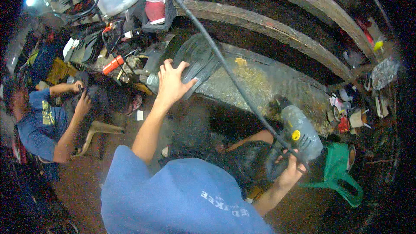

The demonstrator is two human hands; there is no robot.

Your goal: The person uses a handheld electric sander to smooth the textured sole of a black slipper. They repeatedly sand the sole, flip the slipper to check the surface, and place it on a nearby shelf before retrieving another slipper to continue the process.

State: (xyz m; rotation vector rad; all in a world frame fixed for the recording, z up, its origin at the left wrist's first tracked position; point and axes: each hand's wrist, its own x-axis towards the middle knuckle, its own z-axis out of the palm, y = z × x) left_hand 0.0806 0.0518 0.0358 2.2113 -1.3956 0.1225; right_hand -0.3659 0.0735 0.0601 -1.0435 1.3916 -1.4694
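Note:
My left hand (173, 82) reaches over the bench with its fingers spread, resting on or just above some dark grey, flat, curved pieces (197, 54). I cannot tell what those pieces are. At the right, my right hand (291, 170) is closed around the dark handle of a grey corded power tool (303, 132). The tool has a yellow round part and vent slots on its body, and its dark nose points toward the bench. A thick black cable (225, 63) runs from the top of the view down across the bench to the tool's handle.
The worn, stained bench (260, 82) stretches ahead of me, with wooden beams (260, 17) behind it. A green plastic chair (340, 171) stands right of the tool. At left a co-worker in a blue shirt (47, 121) holds something dark. An orange cylinder (113, 65) lies among clutter.

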